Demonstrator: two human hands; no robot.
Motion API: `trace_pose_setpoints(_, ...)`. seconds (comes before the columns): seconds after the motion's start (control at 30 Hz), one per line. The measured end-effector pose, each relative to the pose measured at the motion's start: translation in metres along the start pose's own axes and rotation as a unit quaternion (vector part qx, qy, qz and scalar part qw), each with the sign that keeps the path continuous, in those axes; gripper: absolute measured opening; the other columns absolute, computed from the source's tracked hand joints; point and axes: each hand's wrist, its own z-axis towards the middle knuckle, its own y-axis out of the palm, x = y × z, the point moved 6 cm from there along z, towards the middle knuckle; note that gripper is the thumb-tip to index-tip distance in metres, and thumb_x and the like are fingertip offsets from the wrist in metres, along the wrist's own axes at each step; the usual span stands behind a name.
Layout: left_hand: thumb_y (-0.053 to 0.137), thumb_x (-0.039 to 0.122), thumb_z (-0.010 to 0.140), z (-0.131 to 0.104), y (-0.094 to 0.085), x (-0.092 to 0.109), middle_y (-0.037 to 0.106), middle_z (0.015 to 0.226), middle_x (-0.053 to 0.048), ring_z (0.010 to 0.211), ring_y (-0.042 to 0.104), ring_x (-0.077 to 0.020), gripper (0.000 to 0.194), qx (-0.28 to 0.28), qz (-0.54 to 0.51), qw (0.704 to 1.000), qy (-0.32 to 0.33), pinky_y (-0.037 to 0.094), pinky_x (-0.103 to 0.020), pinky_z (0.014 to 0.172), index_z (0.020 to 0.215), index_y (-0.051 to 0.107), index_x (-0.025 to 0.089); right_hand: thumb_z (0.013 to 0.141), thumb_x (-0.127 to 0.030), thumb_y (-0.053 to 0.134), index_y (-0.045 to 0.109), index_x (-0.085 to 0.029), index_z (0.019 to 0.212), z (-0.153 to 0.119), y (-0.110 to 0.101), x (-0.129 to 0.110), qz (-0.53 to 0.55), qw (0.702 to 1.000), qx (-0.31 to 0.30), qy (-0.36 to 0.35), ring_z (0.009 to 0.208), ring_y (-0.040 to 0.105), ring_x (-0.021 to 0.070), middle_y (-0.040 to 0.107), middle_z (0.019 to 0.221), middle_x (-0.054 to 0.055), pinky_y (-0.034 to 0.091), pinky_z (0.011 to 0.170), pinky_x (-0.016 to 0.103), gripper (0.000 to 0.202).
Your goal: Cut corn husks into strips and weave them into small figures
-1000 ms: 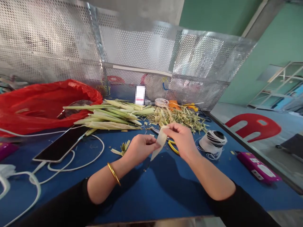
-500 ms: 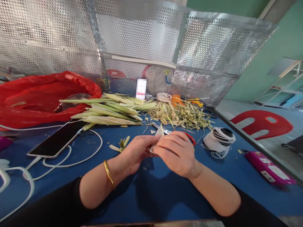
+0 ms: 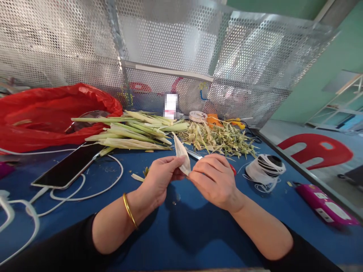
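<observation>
A pale, pointed husk piece (image 3: 181, 152) stands up between my hands, its tip toward the husk pile. My left hand (image 3: 161, 175) pinches it between thumb and fingers from the left. At its lower right end, my right hand (image 3: 214, 181) closes its fingers on the same piece. Scissors (image 3: 194, 154) with red handles lie behind my right hand, which partly hides them. A small plant scrap (image 3: 138, 177) rests left of my left hand. Beyond the hands are long green-white husks (image 3: 133, 132) and a heap of dried trimmings (image 3: 221, 138).
On the left are a red plastic bag (image 3: 53, 117), a phone (image 3: 66, 166) and white cables (image 3: 112, 185). A white thread spool (image 3: 265, 170) and a magenta packet (image 3: 326, 204) lie to the right. Tape (image 3: 197, 116) sits by the mesh screen (image 3: 170, 41).
The husk piece now stands taller and more exposed, tilted left. My hands have parted slightly, and the camera view has shifted a little.
</observation>
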Motion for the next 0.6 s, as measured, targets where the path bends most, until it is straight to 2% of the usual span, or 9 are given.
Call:
trace_pose_setpoints(0.13,0.082,0.035,0.056,-0.005,0.007,-0.001,0.067,0.072,-0.006,0.062,0.058,-0.0119,0.032,-0.042,0.011,0.999,-0.026,0.048,-0.024,0.061,0.073,0.071,0.01,0.084,-0.009,0.057,0.063,-0.023,0.084,0.002,-0.003,0.002,-0.021,0.999,0.021,0.017,0.084,0.059,0.0156,0.068,0.08,0.001,0.044,0.087,0.033,0.014)
trace_pose_setpoints(0.3,0.082,0.032,0.054,-0.006,0.006,0.0,0.069,0.075,-0.006,0.062,0.059,-0.0109,0.03,-0.025,0.013,0.999,-0.02,0.047,-0.023,0.061,0.073,0.072,0.011,0.084,-0.011,0.058,0.063,-0.023,0.083,0.002,0.001,0.008,0.032,0.998,-0.001,0.061,0.085,0.059,0.0167,0.068,0.08,0.001,0.043,0.085,0.034,0.012)
trace_pose_setpoints(0.47,0.08,0.034,0.057,-0.004,0.003,0.002,0.069,0.066,-0.004,0.059,0.061,-0.0124,0.027,-0.006,0.051,0.999,0.006,0.046,-0.023,0.058,0.071,0.072,0.013,0.087,-0.019,0.059,0.061,-0.021,0.078,-0.002,0.007,0.022,0.117,0.978,-0.016,0.174,0.082,0.057,0.0172,0.064,0.078,0.002,0.042,0.08,0.034,0.01)
trace_pose_setpoints(0.6,0.078,0.036,0.059,-0.004,0.005,0.003,0.07,0.065,-0.005,0.061,0.063,-0.0144,0.027,-0.016,0.064,0.998,0.01,0.047,-0.024,0.059,0.073,0.074,0.013,0.086,-0.022,0.061,0.059,-0.022,0.075,-0.007,0.012,0.031,0.16,0.958,-0.015,0.239,0.079,0.057,0.0177,0.063,0.076,0.001,0.042,0.078,0.034,0.011)
